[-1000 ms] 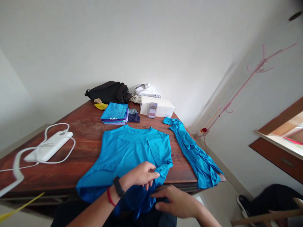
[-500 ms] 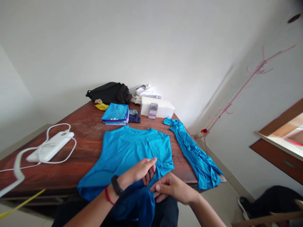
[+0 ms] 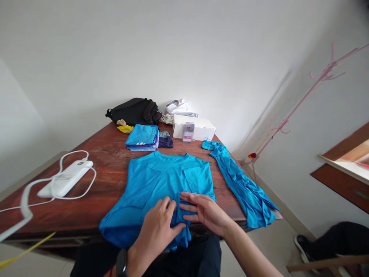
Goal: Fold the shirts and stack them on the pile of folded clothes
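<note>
A bright blue T-shirt (image 3: 161, 173) lies spread on the table, collar away from me, with its sleeves folded inward. Its near edge is bunched up and droops over the table's front edge. My left hand (image 3: 161, 219) is closed on the bunched fabric, fingers curled and thumb pointing right. Just to the right, my right hand (image 3: 206, 213) has its fingers stretched out and apart, their tips against the same gathered cloth. A second blue garment (image 3: 239, 182) lies crumpled lengthwise along the table's right edge.
On the wooden table (image 3: 106, 173) sit a folded clothes stack (image 3: 142, 134), a dark cloth bundle (image 3: 165, 141), a white box (image 3: 201, 129) and a black backpack (image 3: 132, 111). A white power bank (image 3: 67, 179) with a looped cable is at left. Beyond the right edge stands a pink coat rack (image 3: 302, 98).
The near part of the shirt has come up from my lap to the table edge. My left hand has turned palm down onto it, and my right hand's fingers have straightened.
</note>
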Tool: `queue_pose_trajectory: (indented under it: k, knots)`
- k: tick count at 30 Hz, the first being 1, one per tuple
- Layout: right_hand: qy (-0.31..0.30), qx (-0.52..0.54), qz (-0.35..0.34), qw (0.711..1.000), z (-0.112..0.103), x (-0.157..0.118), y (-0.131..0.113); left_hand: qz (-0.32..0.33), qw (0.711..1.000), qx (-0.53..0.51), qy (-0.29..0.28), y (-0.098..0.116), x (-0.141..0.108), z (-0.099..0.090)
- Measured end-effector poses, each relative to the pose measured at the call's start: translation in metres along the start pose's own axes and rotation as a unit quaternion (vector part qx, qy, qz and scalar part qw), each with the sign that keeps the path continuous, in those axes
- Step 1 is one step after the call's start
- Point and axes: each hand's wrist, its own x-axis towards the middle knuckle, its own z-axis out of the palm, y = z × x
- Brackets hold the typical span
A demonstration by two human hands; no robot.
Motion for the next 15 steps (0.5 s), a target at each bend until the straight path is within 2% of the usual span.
queue_pose_trajectory:
  k: [4, 7, 9, 13, 15]
  knots:
    - [0.022, -0.117, -0.027, 0.993, 0.004, 0.001, 0.001, 0.002, 0.998, -0.050, -0.038, -0.009, 0.012, -0.006]
    - [0.047, -0.201, -0.048, 0.977, 0.002, -0.001, 0.003, -0.004, 0.986, -0.152, -0.069, -0.022, 0.020, -0.019]
    - [0.039, -0.258, -0.072, 0.963, 0.001, -0.004, 0.004, -0.014, 0.964, -0.250, -0.091, -0.033, 0.023, -0.026]
    - [0.003, -0.415, -0.136, 0.899, 0.008, -0.015, 0.004, -0.076, 0.893, -0.427, -0.118, -0.050, 0.029, -0.032]
    - [-0.019, -0.468, -0.149, 0.871, 0.015, -0.021, 0.002, -0.104, 0.884, -0.446, -0.093, -0.055, 0.031, -0.034]
